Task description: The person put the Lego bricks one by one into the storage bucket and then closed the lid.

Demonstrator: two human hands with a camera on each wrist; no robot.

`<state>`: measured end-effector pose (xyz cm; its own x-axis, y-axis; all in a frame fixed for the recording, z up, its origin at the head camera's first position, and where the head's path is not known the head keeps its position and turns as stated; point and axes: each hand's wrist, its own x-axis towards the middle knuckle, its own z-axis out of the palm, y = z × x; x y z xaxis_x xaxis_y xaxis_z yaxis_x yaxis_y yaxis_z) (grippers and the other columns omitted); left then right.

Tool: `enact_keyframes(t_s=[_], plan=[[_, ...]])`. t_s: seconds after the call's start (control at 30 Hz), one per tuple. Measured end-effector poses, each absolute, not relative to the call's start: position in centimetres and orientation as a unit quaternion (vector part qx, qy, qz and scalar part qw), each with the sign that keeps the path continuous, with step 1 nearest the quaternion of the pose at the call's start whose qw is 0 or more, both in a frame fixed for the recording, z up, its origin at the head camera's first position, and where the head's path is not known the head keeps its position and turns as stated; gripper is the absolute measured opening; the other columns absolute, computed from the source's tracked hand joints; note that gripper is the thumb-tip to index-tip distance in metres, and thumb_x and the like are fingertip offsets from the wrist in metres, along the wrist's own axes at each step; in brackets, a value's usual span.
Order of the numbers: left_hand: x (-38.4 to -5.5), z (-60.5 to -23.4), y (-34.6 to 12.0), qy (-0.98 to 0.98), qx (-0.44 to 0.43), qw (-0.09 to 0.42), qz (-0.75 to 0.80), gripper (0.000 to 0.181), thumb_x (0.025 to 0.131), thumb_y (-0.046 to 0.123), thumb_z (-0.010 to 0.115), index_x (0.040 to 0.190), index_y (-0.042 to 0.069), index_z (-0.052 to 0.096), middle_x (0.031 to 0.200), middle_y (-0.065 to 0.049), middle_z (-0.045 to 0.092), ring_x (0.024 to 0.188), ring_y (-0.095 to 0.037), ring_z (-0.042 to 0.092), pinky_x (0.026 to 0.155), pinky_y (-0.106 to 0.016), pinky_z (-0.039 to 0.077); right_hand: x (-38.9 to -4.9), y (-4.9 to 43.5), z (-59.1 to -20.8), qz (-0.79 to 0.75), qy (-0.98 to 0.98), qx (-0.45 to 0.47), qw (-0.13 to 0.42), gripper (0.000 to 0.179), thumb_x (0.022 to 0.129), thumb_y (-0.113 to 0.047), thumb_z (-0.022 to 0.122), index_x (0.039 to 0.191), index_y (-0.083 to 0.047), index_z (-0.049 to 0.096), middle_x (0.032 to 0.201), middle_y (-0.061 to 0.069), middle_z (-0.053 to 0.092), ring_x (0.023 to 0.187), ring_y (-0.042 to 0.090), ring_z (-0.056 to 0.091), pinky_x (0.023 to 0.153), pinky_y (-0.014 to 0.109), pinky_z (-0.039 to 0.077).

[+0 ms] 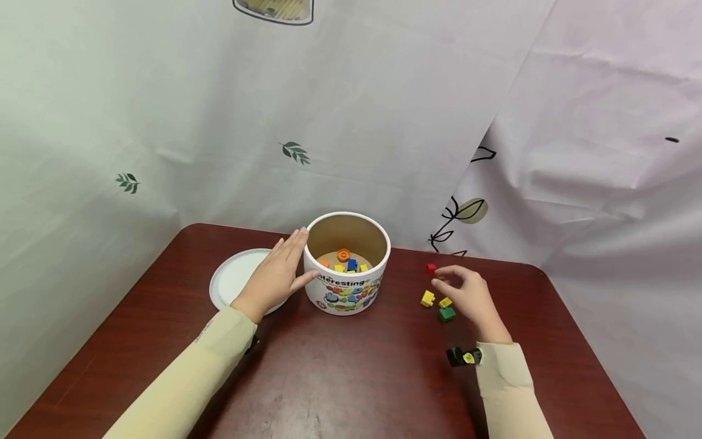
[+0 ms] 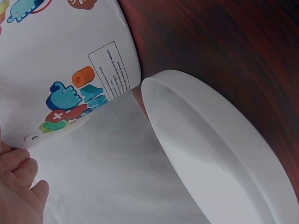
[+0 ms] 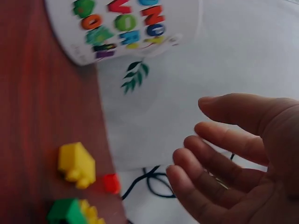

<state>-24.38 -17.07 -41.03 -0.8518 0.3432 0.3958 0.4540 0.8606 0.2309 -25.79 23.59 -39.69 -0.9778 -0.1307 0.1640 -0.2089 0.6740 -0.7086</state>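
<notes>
A round white tub (image 1: 342,296) with colourful printing stands upright near the back of the table, several toy bricks on its floor, among them a blue brick (image 1: 352,264). With its fingers extended, my left hand (image 1: 278,271) lies against the tub's left side, fingertips at the rim. My right hand (image 1: 473,296) hovers over the loose bricks, fingers loosely bent and holding nothing; the right wrist view shows its bare palm. Beneath and beside it are a red brick (image 1: 431,268), a yellow brick (image 1: 428,298), a smaller yellow brick (image 1: 445,302) and a green brick (image 1: 446,314).
To the left of the tub a white round lid (image 1: 233,277) lies on the dark red table (image 1: 340,378), partly hidden by my left hand. A pale cloth (image 1: 373,122) with leaf prints hangs behind the table's back edge.
</notes>
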Motion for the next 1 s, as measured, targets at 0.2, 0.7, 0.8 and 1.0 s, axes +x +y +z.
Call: enact_keyframes(t_s=[0.2, 0.7, 0.8, 1.0], plan=[[-24.3, -41.0, -17.0, -0.949, -0.212, 0.174, -0.158, 0.09, 0.097, 0.046, 0.066, 0.157, -0.006, 0.025, 0.163, -0.022, 0.028, 0.151, -0.034, 0.027, 0.122, -0.054, 0.024, -25.6, 24.4, -40.8, 0.364, -0.928, 0.074, 0.019, 0.029, 0.093, -0.016, 0.074, 0.116, 0.003, 0.07, 0.098, 0.014, 0.075, 0.083, 0.025, 0.07, 0.063, 0.029, 0.055], [-24.3, -40.8, -17.0, -0.951, -0.208, 0.166, -0.159, 0.088, 0.098, 0.047, 0.065, 0.158, -0.005, 0.026, 0.164, -0.02, 0.028, 0.152, -0.033, 0.026, 0.123, -0.051, 0.022, -24.9, 25.7, -41.9, 0.288, -0.956, 0.051, -0.016, 0.03, 0.084, -0.015, 0.081, 0.102, 0.007, 0.072, 0.088, 0.01, 0.071, 0.08, 0.023, 0.063, 0.07, 0.038, 0.054], [-24.3, -40.9, -17.0, -0.95, -0.209, 0.17, -0.161, 0.088, 0.098, 0.046, 0.065, 0.157, -0.005, 0.026, 0.163, -0.02, 0.028, 0.152, -0.033, 0.027, 0.124, -0.05, 0.021, -24.8, 25.9, -42.1, 0.285, -0.957, 0.048, -0.021, 0.028, 0.082, -0.014, 0.082, 0.098, 0.007, 0.073, 0.088, 0.011, 0.071, 0.078, 0.023, 0.062, 0.069, 0.038, 0.054], [-24.3, -40.9, -17.0, -0.948, -0.211, 0.175, -0.16, 0.089, 0.097, 0.046, 0.066, 0.157, -0.006, 0.027, 0.163, -0.021, 0.029, 0.151, -0.033, 0.027, 0.122, -0.053, 0.024, -24.7, 26.1, -42.4, 0.277, -0.959, 0.037, -0.051, 0.028, 0.081, -0.015, 0.084, 0.097, 0.006, 0.073, 0.088, 0.009, 0.069, 0.077, 0.022, 0.059, 0.071, 0.041, 0.054]])
